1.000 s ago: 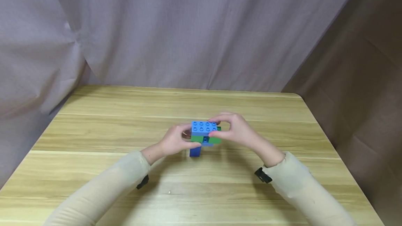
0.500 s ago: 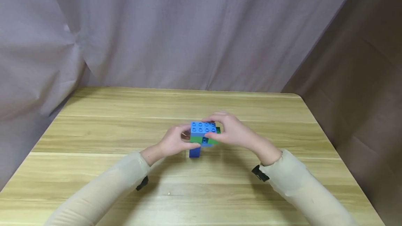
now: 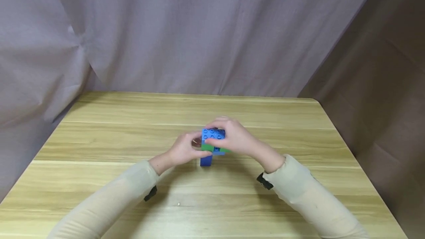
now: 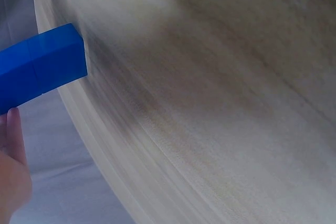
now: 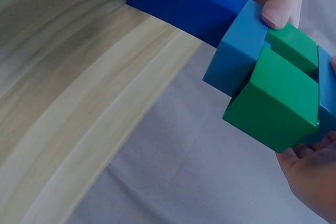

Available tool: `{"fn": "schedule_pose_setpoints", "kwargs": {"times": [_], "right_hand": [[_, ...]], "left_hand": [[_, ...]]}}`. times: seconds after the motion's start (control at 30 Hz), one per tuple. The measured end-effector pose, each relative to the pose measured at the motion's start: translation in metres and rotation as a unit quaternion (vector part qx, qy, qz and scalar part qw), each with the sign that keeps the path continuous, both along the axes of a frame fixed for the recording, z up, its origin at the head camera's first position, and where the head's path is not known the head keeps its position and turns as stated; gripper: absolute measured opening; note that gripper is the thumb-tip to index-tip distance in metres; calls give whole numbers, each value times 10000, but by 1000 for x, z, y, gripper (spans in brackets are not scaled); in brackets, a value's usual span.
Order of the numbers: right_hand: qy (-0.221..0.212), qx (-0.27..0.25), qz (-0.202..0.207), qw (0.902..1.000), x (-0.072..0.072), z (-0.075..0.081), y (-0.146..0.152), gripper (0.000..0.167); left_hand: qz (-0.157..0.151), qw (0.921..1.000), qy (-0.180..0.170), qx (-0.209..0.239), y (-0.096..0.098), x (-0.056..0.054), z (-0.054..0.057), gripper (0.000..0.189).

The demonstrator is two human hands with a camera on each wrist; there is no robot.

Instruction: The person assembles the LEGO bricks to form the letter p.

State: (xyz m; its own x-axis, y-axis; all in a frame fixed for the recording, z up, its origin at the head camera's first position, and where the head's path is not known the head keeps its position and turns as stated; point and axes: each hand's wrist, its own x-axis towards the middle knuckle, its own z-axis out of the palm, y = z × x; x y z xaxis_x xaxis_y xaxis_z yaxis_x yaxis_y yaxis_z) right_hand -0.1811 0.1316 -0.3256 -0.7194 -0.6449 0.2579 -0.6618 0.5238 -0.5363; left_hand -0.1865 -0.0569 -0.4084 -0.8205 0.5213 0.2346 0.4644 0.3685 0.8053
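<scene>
A toy-brick stack stands on the table, with a dark blue column (image 4: 50, 59) at its foot. Above the column runs a light blue brick (image 5: 236, 48), then two green bricks (image 5: 281, 95) with a gap between them. A long light blue brick (image 3: 209, 134) with round studs lies across the top. My left hand (image 3: 182, 149) grips the stack from the left, thumb on the near side. From the right, my right hand (image 3: 234, 139) holds the top brick between thumb and fingers across its long sides, covering its right end.
The stack rests on a wooden table (image 3: 132, 121), with a tiny pale speck (image 3: 179, 204) nearer the front. Grey curtains (image 3: 166, 32) hang behind the table, and a brownish curtain (image 3: 382, 102) flanks its right edge.
My right hand has slid left along the top brick and now covers more of its studs and the right green brick. My left hand and the stack stay almost in place.
</scene>
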Motion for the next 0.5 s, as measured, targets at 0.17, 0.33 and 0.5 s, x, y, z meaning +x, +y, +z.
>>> {"fn": "schedule_pose_setpoints", "kwargs": {"times": [0.17,0.33,0.5], "right_hand": [[66,88,24,9999,0,0,1,31],[54,215,-6,9998,0,1,1,32],[-9,132,2,9999,-1,-1,3,33]], "left_hand": [[12,10000,-12,-61,0,-1,-1,47],[27,10000,-13,-94,1,-1,0,46],[38,9999,-33,-127,2,-1,0,46]]}}
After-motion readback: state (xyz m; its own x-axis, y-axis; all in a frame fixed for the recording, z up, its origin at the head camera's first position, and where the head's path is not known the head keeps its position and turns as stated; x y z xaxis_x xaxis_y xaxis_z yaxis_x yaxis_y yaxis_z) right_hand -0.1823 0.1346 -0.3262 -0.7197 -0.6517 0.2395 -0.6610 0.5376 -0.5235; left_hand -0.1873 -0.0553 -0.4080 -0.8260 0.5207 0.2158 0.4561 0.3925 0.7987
